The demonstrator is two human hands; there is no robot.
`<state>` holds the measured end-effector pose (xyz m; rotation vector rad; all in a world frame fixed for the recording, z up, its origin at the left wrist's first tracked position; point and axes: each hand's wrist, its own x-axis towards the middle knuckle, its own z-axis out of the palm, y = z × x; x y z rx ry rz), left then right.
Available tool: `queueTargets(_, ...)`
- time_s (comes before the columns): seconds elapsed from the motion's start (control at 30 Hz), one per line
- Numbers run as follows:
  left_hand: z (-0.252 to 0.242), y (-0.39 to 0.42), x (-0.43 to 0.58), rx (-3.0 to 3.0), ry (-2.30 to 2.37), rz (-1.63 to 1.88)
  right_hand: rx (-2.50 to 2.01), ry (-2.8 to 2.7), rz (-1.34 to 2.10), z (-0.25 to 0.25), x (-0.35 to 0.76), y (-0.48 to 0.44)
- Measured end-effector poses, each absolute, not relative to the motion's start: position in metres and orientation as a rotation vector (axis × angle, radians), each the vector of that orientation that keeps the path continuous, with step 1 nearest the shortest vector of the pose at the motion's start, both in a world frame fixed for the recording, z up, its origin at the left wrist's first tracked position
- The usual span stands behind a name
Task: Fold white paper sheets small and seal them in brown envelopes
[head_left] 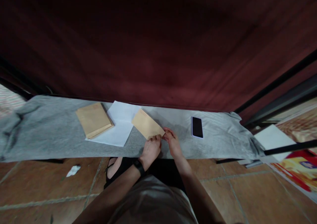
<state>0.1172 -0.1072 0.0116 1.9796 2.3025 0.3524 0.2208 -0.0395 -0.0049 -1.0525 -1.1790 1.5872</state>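
A tan envelope [146, 123] lies tilted on the grey cloth [49, 135] that covers the table. My left hand [151, 148] pinches its near edge, fingers curled, a dark band on the wrist. My right hand [171, 141] pinches the envelope's near right corner with thumb and fingers. To the left lies a stack of tan envelopes [94, 119] on white sheets of paper [120, 125]. The single envelope overlaps the right edge of the white paper.
A black phone [197, 127] lies face up on the cloth, right of my hands. A dark red curtain [158, 46] hangs behind the table. A white scrap [73, 170] lies on the tiled floor. White paper [272, 139] and a colourful sheet [300, 171] lie at the right.
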Motion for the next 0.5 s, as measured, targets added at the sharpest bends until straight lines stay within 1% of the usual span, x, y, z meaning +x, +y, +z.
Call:
queueTargets(0.07, 0.023, -0.107, 0.109, 1.821, 2.307, 0.581, -1.004, -1.203, 1.629, 0.0, 0.22, -0.048)
queueTargets(0.13, 0.033, -0.106, 0.1, 1.551, 2.193, 0.972, -0.98, -1.22, 1.656, 0.001, 0.221, -0.055)
queueTargets(0.2, 0.037, -0.104, 0.092, 1.174, 1.922, 1.406, -0.989, -1.196, 1.701, 0.0, 0.223, -0.061)
queueTargets(0.27, 0.035, -0.102, 0.091, 0.784, 1.603, 1.696, -0.994, -1.137, 1.78, -0.003, 0.224, -0.066)
queueTargets(0.3, 0.031, -0.102, 0.093, 0.621, 1.471, 1.771, -0.983, -1.102, 1.822, -0.005, 0.224, -0.067)
queueTargets(0.37, 0.018, -0.102, 0.101, 0.399, 1.288, 1.808, -0.952, -1.046, 1.868, -0.01, 0.22, -0.068)
queueTargets(0.5, -0.01, -0.106, 0.121, 0.193, 1.156, 1.771, -1.038, -1.036, 1.765, -0.021, 0.21, -0.064)
